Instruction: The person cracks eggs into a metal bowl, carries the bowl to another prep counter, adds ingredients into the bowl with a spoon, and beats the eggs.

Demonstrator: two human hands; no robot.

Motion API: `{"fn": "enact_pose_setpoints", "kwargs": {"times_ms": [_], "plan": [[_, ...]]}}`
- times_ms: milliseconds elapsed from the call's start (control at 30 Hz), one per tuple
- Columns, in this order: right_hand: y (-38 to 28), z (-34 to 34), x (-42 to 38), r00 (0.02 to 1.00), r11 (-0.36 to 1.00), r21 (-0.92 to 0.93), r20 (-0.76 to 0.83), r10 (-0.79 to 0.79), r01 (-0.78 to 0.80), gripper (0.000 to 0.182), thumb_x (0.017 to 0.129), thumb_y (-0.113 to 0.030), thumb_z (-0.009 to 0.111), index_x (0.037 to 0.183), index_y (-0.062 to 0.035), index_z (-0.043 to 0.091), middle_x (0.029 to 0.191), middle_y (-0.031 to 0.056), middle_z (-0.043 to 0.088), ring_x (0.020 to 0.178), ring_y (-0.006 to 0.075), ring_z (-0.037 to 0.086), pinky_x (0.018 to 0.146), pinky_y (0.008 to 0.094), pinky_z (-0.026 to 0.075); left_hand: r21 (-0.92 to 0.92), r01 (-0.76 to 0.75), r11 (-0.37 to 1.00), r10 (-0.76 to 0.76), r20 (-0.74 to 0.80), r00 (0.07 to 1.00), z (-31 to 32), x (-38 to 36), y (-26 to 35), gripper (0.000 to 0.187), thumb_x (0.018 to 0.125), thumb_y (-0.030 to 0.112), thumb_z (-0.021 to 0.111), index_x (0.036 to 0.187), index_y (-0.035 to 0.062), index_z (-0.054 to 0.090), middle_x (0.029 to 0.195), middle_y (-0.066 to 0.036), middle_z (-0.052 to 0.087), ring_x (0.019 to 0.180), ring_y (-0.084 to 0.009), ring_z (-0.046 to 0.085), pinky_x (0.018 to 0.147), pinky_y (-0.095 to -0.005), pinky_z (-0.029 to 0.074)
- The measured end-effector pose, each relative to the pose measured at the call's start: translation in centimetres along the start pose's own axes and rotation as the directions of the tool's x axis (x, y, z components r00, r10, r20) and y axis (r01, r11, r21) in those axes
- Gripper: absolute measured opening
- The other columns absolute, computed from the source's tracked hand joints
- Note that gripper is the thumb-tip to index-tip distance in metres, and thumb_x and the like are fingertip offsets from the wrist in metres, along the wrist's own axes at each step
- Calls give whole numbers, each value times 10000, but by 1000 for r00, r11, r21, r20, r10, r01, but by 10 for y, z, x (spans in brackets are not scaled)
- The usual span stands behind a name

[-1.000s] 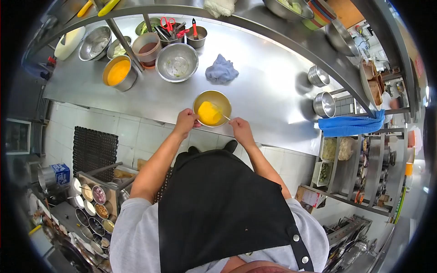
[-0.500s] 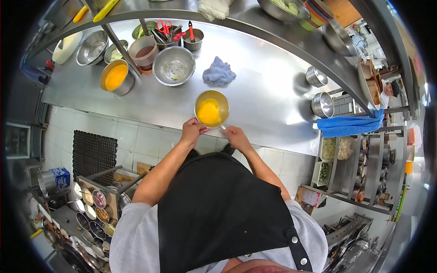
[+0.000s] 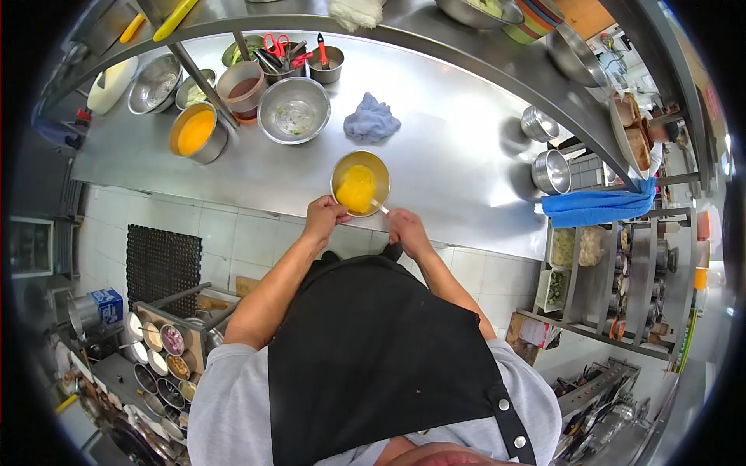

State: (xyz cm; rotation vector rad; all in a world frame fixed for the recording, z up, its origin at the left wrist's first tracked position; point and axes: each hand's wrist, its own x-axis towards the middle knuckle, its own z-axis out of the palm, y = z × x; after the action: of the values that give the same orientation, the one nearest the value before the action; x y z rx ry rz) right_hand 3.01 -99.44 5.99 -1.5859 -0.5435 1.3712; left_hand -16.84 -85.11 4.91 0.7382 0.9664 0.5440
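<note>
A round metal bowl (image 3: 374,164) sits near the front edge of the steel table, with yellow liquid (image 3: 355,189) like beaten egg in it. My left hand (image 3: 323,219) pinches the bowl's near-left rim. In my right hand (image 3: 407,231), at the near-right side, is a thin utensil with a pale handle (image 3: 379,206). It slants over the rim toward the liquid, and its working end is hard to make out. Beyond the bowl lies a crumpled grey-blue cloth (image 3: 371,119).
Back left stand a larger metal bowl (image 3: 322,106), a pot of orange liquid (image 3: 217,143), a brown-liquid container (image 3: 238,80) and a holder with red scissors (image 3: 276,45). Stacked metal bowls (image 3: 552,172) stand at the right. A steel shelf (image 3: 435,48) overhangs the far side; a blue towel (image 3: 598,211) hangs right.
My right hand has shifted slightly, and more of the utensil shows above the rim. The yellow liquid's surface has changed shape. My left hand stays at the rim.
</note>
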Motion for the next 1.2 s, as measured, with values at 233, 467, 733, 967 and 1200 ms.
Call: {"fn": "enact_pose_setpoints", "kwargs": {"times_ms": [233, 467, 733, 967, 1200], "plan": [[-3, 5, 0, 991, 978, 180, -100, -88, 105, 224, 1010, -185, 542, 999, -23, 696, 624, -20, 499, 496, 93, 454, 488, 269, 407, 75, -8, 997, 6, 28, 1000, 0, 0, 6, 192, 903, -32, 656, 781, 40, 527, 795, -95, 636, 689, -202, 687, 658, -309, 624], [0, -2, 4, 994, 986, 133, -30, -101, 104, 262, 1021, -248, 546, 971, -23, 669, 613, -15, 473, 496, 98, 464, 482, 275, 424, 82, 18, 996, -23, 55, 998, 0, -3, 13, 158, 916, -6, 651, 823, 41, 532, 828, -120, 659, 702, -211, 693, 672, -326, 627], [30, -8, 27, 969, 896, -397, -53, -240, 201, 190, 996, -207, 570, 970, -72, 701, 642, -4, 540, 531, 99, 493, 495, 287, 425, 146, -32, 989, 27, 32, 999, 7, -3, 15, 136, 910, 19, 669, 855, 23, 544, 878, -120, 668, 775, -204, 700, 705, -337, 630], [55, -22, 43, 507, 277, -874, -42, -861, 399, 249, 990, -250, 574, 975, -48, 718, 624, 23, 549, 513, 115, 531, 457, 347, 433, 97, -13, 995, 9, 45, 999, 8, -6, 6, 140, 907, -17, 649, 848, 46, 539, 852, -117, 674, 722, -211, 698, 663, -307, 612], [18, -5, 6, 887, 762, -547, -72, -455, 347, 248, 968, -239, 560, 1013, -71, 737, 621, 65, 565, 471, 168, 526, 457, 371, 448, 85, -9, 996, 6, 34, 999, 15, -12, 4, 157, 910, -15, 648, 863, 62, 519, 822, -120, 683, 691, -228, 706, 626, -304, 611]]}}
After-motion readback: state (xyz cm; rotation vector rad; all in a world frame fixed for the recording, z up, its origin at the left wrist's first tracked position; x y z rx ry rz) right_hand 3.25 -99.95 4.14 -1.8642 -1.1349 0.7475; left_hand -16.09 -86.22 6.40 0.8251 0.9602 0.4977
